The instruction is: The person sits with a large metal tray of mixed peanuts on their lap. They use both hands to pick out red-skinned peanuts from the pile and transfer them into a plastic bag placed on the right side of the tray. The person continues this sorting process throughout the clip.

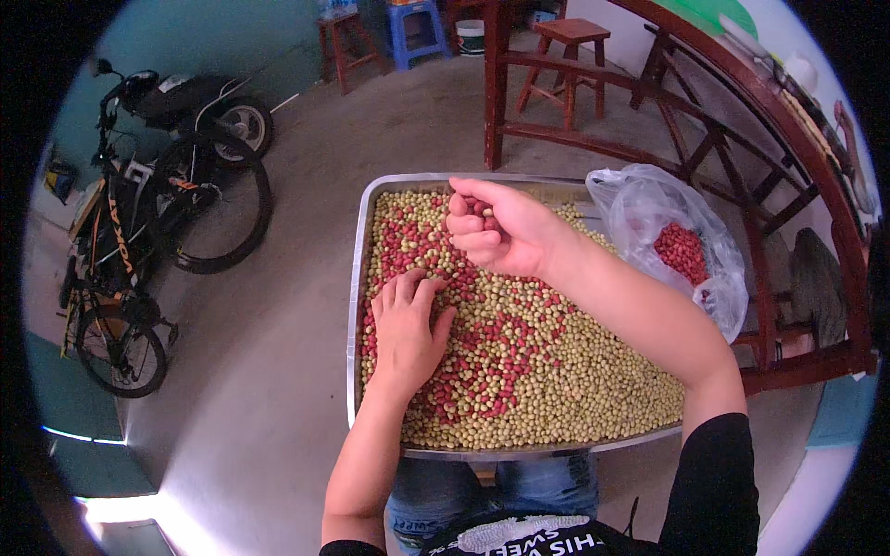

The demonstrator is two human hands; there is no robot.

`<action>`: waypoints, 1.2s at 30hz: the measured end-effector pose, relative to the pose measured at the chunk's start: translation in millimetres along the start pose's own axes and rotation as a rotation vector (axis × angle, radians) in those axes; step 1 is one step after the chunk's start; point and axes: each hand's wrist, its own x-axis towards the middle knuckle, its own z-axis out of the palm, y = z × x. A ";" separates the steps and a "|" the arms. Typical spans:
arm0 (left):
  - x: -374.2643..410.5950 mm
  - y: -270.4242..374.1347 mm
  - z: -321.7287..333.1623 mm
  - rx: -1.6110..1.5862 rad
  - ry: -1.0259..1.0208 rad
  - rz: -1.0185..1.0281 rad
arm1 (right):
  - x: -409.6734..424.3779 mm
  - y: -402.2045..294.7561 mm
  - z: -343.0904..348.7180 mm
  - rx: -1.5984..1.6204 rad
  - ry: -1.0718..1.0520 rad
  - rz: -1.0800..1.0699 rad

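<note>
A large metal tray (352,333) holds pale yellow beans (591,389), which look like soybeans, with red kernels (511,333), likely peanuts, mixed in. The red ones lie mostly across the left and middle; the near right is almost all yellow. My left hand (410,330) rests palm down on the mix at the tray's left side, its fingers and thumb apart; what lies under the palm is hidden. Raised above the far part of the tray, my right hand (504,229) is curled around several red kernels (480,208), with a pale bean showing among them.
Right of the tray, a clear plastic bag (633,201) contains a heap of red kernels (680,251). A dark red wooden frame (495,104) stands beyond, with a wooden stool (570,31) behind it. Bicycles (115,229) and a motorbike (188,101) are at left. A blue plastic stool (416,35) stands far back.
</note>
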 end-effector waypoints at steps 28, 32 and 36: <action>-1.7 -2.5 2.0 0.010 -0.013 0.011 | -236.4 -76.2 -167.0 -1.627 1.208 -0.659; -1.3 0.3 0.5 0.012 -0.018 0.014 | -244.6 -71.1 -137.3 -1.566 1.171 -0.635; -3.0 -0.7 -1.3 0.020 -0.023 0.006 | -221.5 -48.4 -88.3 -1.691 1.153 -0.796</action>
